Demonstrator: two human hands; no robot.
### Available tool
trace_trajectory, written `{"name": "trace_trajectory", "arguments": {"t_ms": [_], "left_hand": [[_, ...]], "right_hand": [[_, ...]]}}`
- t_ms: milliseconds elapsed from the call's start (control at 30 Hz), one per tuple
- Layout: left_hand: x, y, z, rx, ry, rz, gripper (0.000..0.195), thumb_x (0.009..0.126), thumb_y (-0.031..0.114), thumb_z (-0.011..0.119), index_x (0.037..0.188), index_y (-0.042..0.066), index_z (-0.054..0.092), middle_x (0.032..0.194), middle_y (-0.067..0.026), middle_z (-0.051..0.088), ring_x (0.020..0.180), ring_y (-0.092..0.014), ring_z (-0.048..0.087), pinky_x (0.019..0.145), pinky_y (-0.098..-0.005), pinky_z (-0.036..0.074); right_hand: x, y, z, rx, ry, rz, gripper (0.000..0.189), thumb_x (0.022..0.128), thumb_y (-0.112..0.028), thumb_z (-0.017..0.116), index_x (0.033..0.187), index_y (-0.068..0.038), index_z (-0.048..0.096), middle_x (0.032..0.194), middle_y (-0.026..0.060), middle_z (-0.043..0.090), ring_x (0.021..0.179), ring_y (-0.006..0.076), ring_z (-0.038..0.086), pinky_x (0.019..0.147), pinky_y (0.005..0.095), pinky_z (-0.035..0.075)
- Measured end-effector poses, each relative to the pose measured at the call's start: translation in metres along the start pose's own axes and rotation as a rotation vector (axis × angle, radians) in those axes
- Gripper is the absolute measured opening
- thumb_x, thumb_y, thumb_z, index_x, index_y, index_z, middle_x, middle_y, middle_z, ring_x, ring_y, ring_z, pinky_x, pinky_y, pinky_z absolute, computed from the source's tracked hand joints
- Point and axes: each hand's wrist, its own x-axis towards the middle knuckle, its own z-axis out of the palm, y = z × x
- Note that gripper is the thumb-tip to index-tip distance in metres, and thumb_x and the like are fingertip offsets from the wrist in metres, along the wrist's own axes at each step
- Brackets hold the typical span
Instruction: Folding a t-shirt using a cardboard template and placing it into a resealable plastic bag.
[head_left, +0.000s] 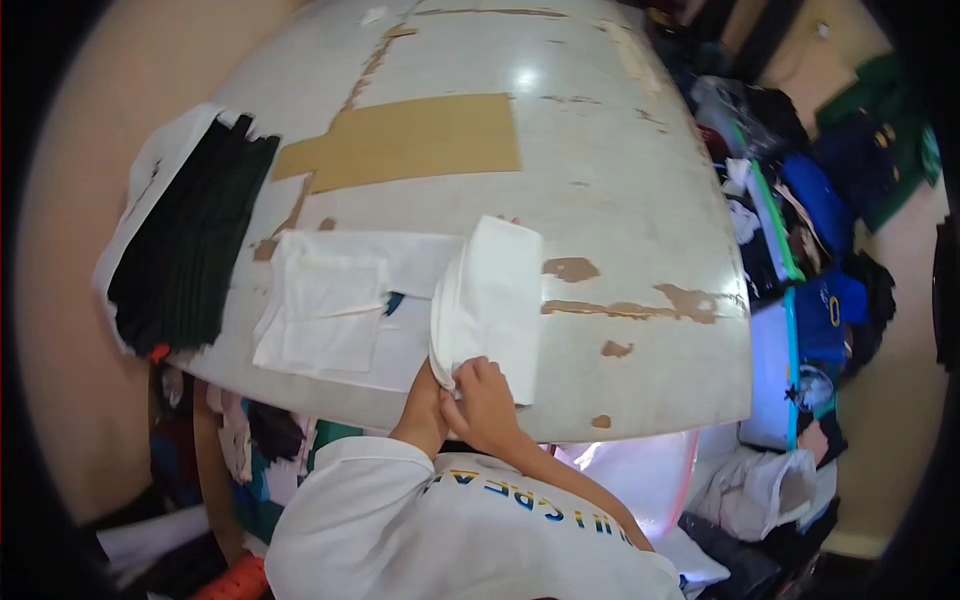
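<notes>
A folded white cloth (499, 300), perhaps a garment, lies on the table right in front of me. My left forearm passes beneath its left edge, and the cloth hides most of my left hand (510, 220); only fingertips show past the far edge. With bent fingers, my right hand (481, 397) grips the cloth's near-left edge, close to my left wrist. To the left, another white fabric piece (330, 315) lies flat with a smaller folded layer on top. A small dark blue patch (394, 303) shows beside that layer.
A stack of dark green and black pleated fabric (195, 247) lies on white material at the table's left side. Flat tan cardboard (420, 142) rests farther back. The table (645, 225) has a worn, peeling surface. Bins of clothes (772, 225) line its right side.
</notes>
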Motion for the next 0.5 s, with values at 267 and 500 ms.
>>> {"name": "trace_trajectory", "arguments": {"t_ms": [267, 500], "left_hand": [[-0.097, 0.064, 0.081, 0.092, 0.142, 0.239, 0.035, 0.088, 0.031, 0.046, 0.111, 0.005, 0.050, 0.102, -0.0078, 0.055, 0.090, -0.016, 0.054, 0.074, -0.0310, 0.046], [-0.143, 0.133, 0.147, 0.185, 0.274, 0.292, 0.040, 0.089, 0.035, 0.043, 0.115, 0.005, 0.048, 0.108, -0.0099, 0.053, 0.094, -0.018, 0.053, 0.079, -0.0332, 0.045]], "right_hand": [[0.033, -0.049, 0.074, 0.181, -0.065, -0.206, 0.024, 0.073, -0.013, 0.058, 0.090, 0.000, 0.047, 0.087, 0.0148, 0.045, 0.079, 0.0293, 0.043, 0.068, 0.0357, 0.036], [0.069, -0.097, 0.163, 0.300, -0.057, -0.308, 0.021, 0.072, -0.011, 0.058, 0.088, 0.000, 0.050, 0.087, 0.0154, 0.046, 0.079, 0.0301, 0.043, 0.069, 0.0364, 0.035]]}}
